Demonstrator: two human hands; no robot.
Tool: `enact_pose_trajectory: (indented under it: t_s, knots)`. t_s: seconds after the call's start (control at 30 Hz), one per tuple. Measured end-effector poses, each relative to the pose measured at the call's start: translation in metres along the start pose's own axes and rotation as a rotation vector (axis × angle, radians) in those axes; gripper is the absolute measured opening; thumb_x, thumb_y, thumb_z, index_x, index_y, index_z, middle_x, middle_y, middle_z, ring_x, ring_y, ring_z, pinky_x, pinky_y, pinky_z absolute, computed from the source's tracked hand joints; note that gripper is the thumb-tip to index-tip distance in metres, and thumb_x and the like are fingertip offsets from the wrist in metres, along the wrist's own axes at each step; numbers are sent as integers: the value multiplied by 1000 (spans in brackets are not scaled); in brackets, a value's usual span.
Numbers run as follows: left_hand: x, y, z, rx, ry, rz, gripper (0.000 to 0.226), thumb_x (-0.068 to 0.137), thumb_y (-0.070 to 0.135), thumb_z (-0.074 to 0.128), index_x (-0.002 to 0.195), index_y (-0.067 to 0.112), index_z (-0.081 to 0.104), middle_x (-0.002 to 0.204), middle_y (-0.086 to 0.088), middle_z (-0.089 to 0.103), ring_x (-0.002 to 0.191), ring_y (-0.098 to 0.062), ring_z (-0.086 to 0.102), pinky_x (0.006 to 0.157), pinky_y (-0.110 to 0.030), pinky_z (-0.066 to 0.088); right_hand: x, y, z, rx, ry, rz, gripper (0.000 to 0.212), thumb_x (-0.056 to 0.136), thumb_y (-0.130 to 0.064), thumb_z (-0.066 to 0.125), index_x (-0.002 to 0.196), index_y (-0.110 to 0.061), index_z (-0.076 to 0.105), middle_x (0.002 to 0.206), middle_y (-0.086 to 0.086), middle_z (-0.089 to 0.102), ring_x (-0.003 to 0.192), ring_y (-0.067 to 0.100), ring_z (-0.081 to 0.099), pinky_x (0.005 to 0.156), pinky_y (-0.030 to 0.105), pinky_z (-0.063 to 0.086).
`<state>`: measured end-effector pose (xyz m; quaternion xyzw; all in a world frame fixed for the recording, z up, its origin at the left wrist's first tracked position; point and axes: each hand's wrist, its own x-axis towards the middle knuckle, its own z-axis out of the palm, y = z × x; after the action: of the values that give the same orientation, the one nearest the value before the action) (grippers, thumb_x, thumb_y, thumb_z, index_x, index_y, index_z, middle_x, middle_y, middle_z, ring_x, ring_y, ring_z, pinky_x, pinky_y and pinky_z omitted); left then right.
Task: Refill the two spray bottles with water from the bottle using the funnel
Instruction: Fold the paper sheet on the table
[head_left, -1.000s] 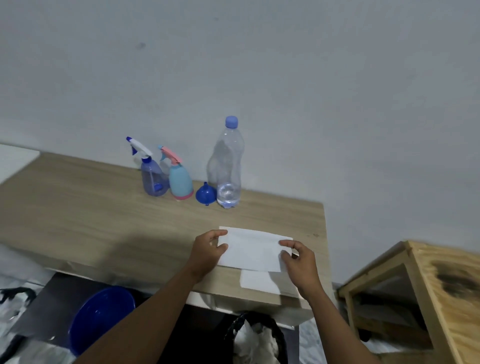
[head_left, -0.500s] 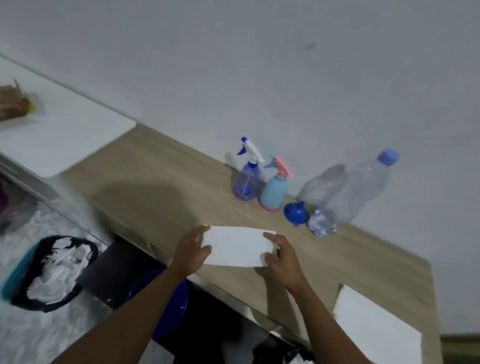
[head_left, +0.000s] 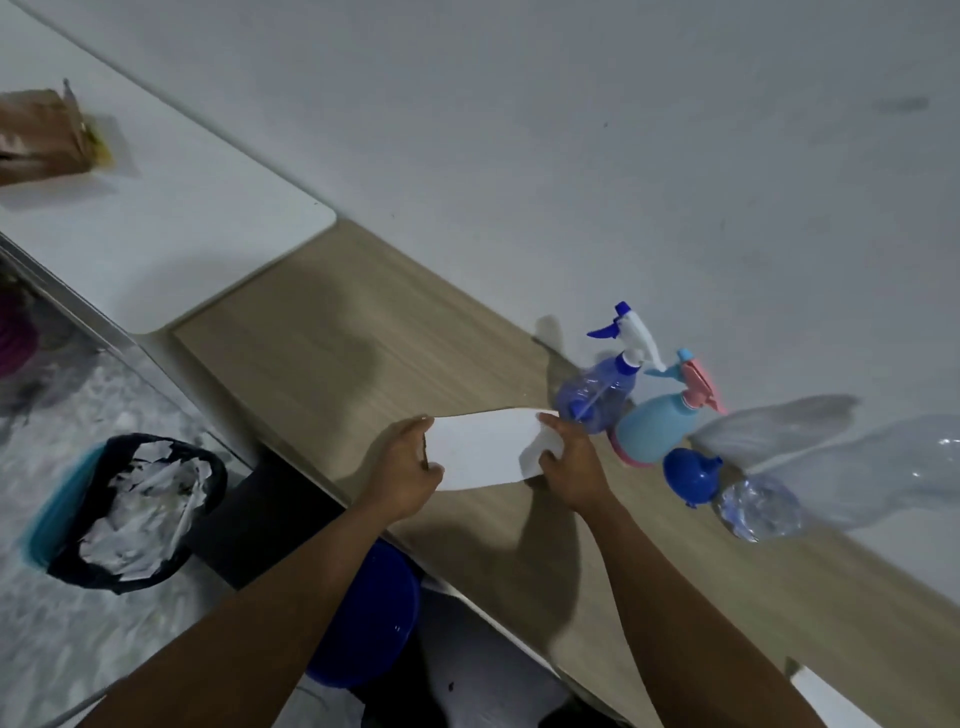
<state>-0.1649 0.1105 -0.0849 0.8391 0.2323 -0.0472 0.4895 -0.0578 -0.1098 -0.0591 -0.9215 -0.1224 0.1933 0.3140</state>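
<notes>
1. Above the wooden table (head_left: 332, 332), left hand (head_left: 408, 467) and right hand (head_left: 569, 467) each pinch one short end of a white paper sheet (head_left: 483, 452), probably clearing workspace.
2. Just right, by the wall, stand the blue spray bottle (head_left: 597, 395), pale-blue spray bottle (head_left: 654, 431), funnel (head_left: 691, 478) and blurred water bottle (head_left: 769, 504), untouched.

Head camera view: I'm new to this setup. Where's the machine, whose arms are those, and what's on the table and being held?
There is no machine. A person wears one wide-angle camera on the head, and it looks down at their own bare arms; the picture is slanted. The left hand and right hand each pinch one end of a white paper over the wooden table. By the wall stand a blue spray bottle, a light blue spray bottle, a blue funnel and a blurred clear water bottle; neither hand touches them. On the floor is a bin of paper scraps.
</notes>
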Motion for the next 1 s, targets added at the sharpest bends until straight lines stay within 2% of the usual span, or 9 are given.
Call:
enact_pose_trajectory:
  t_s: [0.07, 0.13, 0.23, 0.3, 0.4, 0.47, 0.6, 0.83, 1.0]
  knots:
    - [-2, 0, 0, 90, 115, 14, 70, 88, 27, 68, 149, 20, 36, 151, -2, 36, 134, -20, 44, 107, -29, 39, 4, -1, 5, -23, 71, 32, 46, 97, -13, 55, 142, -18, 46, 149, 8, 46, 135, 28, 45, 112, 40, 37]
    - [-5, -4, 1, 220, 257, 23, 66, 87, 45, 62, 144, 23, 38, 145, -3, 37, 123, -23, 52, 99, -40, 51, 3, 2, 14, -127, 209, -21, 40, 97, -20, 57, 137, -17, 53, 145, 7, 51, 131, 29, 50, 110, 42, 40]
    - [-4, -2, 10, 363, 308, 175, 56, 91, 46, 55, 139, 20, 43, 143, -5, 43, 129, -26, 47, 103, -48, 45, 5, 0, 27, -216, 304, -152, 38, 98, -26, 55, 135, -16, 55, 141, 7, 54, 128, 27, 51, 109, 44, 43]
    - [3, 9, 20, 465, 259, 292, 57, 96, 43, 50, 145, 17, 38, 152, -8, 39, 142, -28, 34, 115, -47, 33, 11, -4, 30, -208, 248, -213, 42, 102, -28, 48, 142, -15, 47, 148, 8, 48, 134, 25, 45, 115, 39, 36]
    - [19, 20, 36, 658, 166, 377, 63, 100, 41, 27, 154, 9, 24, 163, -12, 22, 152, -29, 12, 122, -49, 19, 24, -1, 32, -308, 71, -299, 54, 106, -36, 30, 156, -14, 23, 164, 6, 21, 152, 22, 17, 121, 32, 11]
    - [31, 18, 45, 723, 118, 352, 67, 98, 41, 15, 156, 7, 19, 164, -13, 15, 153, -31, 4, 123, -50, 15, 37, 5, 32, -329, -25, -324, 57, 108, -39, 25, 158, -15, 15, 167, 3, 10, 154, 18, 5, 125, 36, 6]
    - [42, 4, 60, 734, 42, 322, 66, 101, 40, 21, 157, 6, 10, 166, -13, 7, 153, -29, -2, 124, -46, 3, 52, 21, 41, -484, -126, -403, 59, 108, -39, 20, 159, -13, 5, 167, 3, -2, 153, 14, -9, 125, 44, 3]
    - [38, -5, 67, 798, 73, 334, 68, 102, 44, 20, 157, 5, 11, 165, -14, 10, 153, -27, 3, 124, -46, 5, 52, 32, 46, -593, -103, -450, 66, 103, -47, 6, 158, -11, -1, 167, 6, -6, 154, 19, -9, 126, 43, 0]
    - [22, -6, 76, 823, 70, 333, 69, 100, 45, 13, 157, 6, 6, 166, -12, 3, 153, -26, -2, 124, -44, 1, 38, 41, 47, -596, -107, -457, 63, 106, -41, 16, 158, -10, -1, 167, 8, -4, 154, 21, -8, 126, 44, 1]
